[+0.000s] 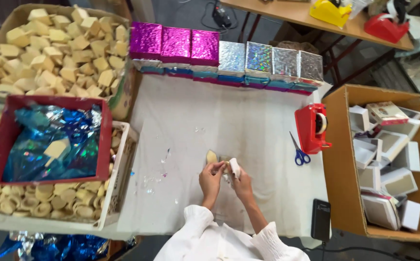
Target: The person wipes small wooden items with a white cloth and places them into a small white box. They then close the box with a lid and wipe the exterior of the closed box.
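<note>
My left hand (211, 178) and right hand (242, 182) both pinch closed on a small white wrapped piece (233, 167); the scissors (298, 151) lie at three o'clock.

This is a small packing workshop: a cloth-covered work table (248, 121) carries rows of foil-wrapped boxes (224, 58), cartons of beige blocks (55, 48), a tape dispenser (311, 128) and scissors (299, 152).
</note>
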